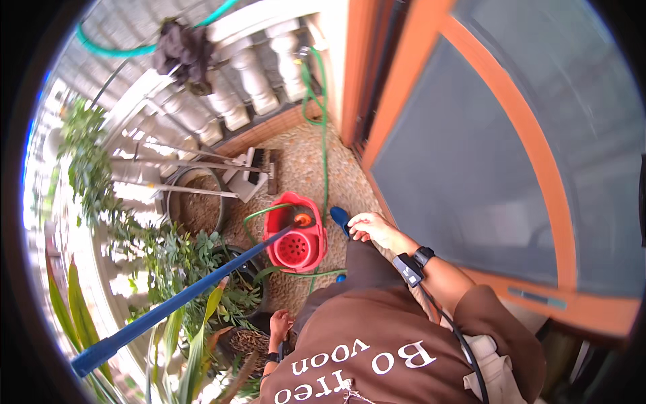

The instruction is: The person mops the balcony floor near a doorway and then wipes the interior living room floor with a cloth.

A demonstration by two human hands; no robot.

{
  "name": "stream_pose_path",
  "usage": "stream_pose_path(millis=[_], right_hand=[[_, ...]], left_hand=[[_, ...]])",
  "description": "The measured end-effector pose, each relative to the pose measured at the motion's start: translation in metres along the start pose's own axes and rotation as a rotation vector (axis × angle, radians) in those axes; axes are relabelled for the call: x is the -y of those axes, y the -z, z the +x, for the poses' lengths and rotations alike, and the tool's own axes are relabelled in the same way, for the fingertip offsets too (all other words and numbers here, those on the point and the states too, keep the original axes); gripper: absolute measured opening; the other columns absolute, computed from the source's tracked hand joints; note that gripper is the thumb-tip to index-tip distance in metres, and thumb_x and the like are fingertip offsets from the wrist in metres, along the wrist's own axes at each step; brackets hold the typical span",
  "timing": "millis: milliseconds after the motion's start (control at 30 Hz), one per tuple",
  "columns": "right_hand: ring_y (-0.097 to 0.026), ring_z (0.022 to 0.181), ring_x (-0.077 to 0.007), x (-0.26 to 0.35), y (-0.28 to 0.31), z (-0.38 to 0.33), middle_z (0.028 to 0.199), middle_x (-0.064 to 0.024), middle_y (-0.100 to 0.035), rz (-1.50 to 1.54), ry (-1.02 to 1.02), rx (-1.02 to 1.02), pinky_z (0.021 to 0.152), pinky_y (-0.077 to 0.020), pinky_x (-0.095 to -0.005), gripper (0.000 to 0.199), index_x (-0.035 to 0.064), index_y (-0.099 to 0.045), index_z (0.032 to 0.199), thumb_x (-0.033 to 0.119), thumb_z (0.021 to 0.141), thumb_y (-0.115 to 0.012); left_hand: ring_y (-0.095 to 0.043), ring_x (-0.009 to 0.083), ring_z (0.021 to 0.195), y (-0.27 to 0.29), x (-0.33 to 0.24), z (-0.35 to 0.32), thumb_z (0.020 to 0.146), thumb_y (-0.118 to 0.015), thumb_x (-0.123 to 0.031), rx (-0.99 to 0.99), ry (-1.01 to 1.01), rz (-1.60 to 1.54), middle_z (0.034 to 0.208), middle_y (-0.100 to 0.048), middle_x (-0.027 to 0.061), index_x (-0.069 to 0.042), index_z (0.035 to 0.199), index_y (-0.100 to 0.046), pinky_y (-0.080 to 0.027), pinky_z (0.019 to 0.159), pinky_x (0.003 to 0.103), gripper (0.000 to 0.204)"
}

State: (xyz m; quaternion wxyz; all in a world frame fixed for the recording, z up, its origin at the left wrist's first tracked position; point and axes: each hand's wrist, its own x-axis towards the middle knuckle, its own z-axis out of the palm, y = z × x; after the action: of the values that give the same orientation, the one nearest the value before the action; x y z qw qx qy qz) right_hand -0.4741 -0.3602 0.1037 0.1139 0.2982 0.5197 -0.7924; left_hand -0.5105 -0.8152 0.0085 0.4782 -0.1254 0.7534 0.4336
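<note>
Grip, left hand (279, 325): yours, low beside your brown shirt (377, 343), fingers curled down near the dark plant pot (245, 340); whether they are clamped on anything you cannot tell, as the shirt hides part of the hand

Grip, right hand (370, 227): yours, fingers loosely together and bent, resting on your raised knee in dark trousers (367, 259), clamped on nothing visible; black wristwatch (423, 256) and a strapped device with a black cable (444, 316) on that forearm

Landmark: red mop bucket (296, 236), standing on the pebble floor (303, 168)
- Inside the bucket: red strainer basket with holes, and an orange fitting (303, 219) at the bucket's far rim
- Blue pole (182, 299): runs from the bucket's rim out to the left and toward you, its thick end well left of the bucket; no hand visibly on it
- Green hose (323, 121): comes down from beyond the bucket along the wall, loops around the bucket's left side and near edge
- Right of the bucket: blue slipper toe (340, 217), just beside your right hand
- Beyond the bucket: brush head with long handles (262, 168), and a round tub (195, 205) to its left
- Left of the bucket: leafy potted plants (182, 256)
- Far beyond the bucket: white balustrade (249, 74) with a dark cloth (182, 50) draped on its rail
- Far right of the bucket: orange-framed screen door (531, 155)
</note>
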Motion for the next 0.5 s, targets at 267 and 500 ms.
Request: stream_pose_path(millis=[267,500], right_hand=[[-0.046,0.044,-0.0102,-0.105,0.007,-0.141,0.056,-0.0039,-0.054,-0.225,-0.002,-0.247,0.039,-0.0327,-0.0239,0.021,0.0040,-0.059,0.068,0.021,0.080,-0.058],[-0.052,0.065,-0.0103,-0.209,-0.003,-0.244,0.070,-0.0026,-0.058,-0.012,0.217,-0.586,0.059,-0.0414,-0.0262,0.012,0.0023,-0.062,0.081,0.010,0.072,-0.060]], left_hand=[[-0.063,0.0161,0.078,0.057,0.078,0.112,0.072,-0.052,-0.011,0.148,-0.540,0.826,0.085,-0.066,0.0128,0.000,0.096,-0.063,-0.048,0.071,0.028,0.028],[-0.062,0.0146,0.073,0.027,-0.020,0.150,0.070,-0.057,-0.009,0.379,-0.484,1.254,0.080,-0.065,0.0111,-0.003,0.096,-0.062,-0.049,0.065,0.028,0.027]])
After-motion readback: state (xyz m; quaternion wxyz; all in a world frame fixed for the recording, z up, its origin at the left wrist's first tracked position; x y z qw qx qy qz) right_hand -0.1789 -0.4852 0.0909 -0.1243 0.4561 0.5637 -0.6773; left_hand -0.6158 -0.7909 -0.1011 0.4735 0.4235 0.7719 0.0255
